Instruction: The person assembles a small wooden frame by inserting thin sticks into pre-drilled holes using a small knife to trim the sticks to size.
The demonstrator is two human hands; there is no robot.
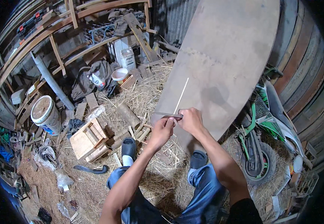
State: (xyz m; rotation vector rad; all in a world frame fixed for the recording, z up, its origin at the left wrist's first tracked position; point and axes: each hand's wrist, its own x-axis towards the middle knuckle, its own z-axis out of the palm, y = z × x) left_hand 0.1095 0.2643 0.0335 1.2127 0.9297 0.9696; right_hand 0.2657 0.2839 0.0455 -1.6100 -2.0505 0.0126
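Observation:
Both my hands meet in the middle, over the near end of a large brown board (pixel 221 41). My right hand (pixel 192 121) is closed around the handle of a knife (pixel 165 114), whose blade points left. Between the fingers of my left hand (pixel 162 132) is the lower end of a thin pale wooden strip (pixel 181 94), which slants up and away over the board. The blade crosses the strip close to my left thumb. My fingers cover the strip's near end, so I cannot tell how far it runs below the blade.
Straw and shavings (pixel 147 89) cover the floor. A small wooden stool (pixel 89 140) and cut logs (pixel 128 115) lie left of my feet. Farther left stands a white bucket (pixel 42 110). A green and white motorbike (pixel 262 149) stands at the right.

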